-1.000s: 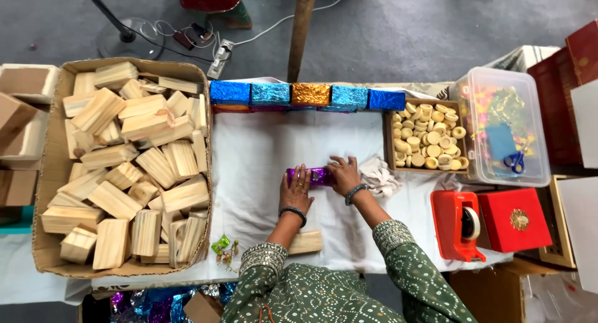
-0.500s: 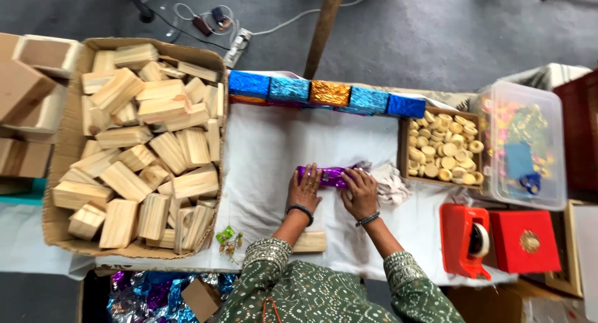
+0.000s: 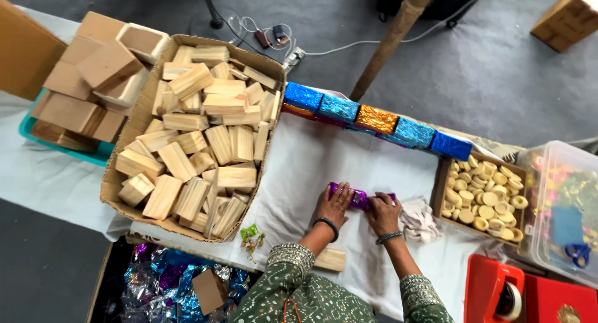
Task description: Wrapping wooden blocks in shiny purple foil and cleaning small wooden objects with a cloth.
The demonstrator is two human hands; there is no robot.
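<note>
A block wrapped in shiny purple foil [image 3: 358,198] lies on the white cloth [image 3: 324,158] in front of me. My left hand [image 3: 335,204] presses on its left end, and my right hand [image 3: 383,214] holds its right end. Both hands grip the foil, fingers folded over it. A bare wooden block [image 3: 330,259] lies by my left elbow.
A cardboard box [image 3: 115,186] full of wooden blocks stands at left, more blocks stacked beyond it. Foil-wrapped blue and orange blocks [image 3: 374,120] line the far edge. At right: a tray of wooden rings [image 3: 483,195], a clear plastic bin [image 3: 564,217], a red tape dispenser [image 3: 498,292]. Crumpled foil [image 3: 168,279] lies below.
The camera has tilted and shifted, so the table now runs diagonally. Both hands stay on the purple-wrapped block, with little change in grip.
</note>
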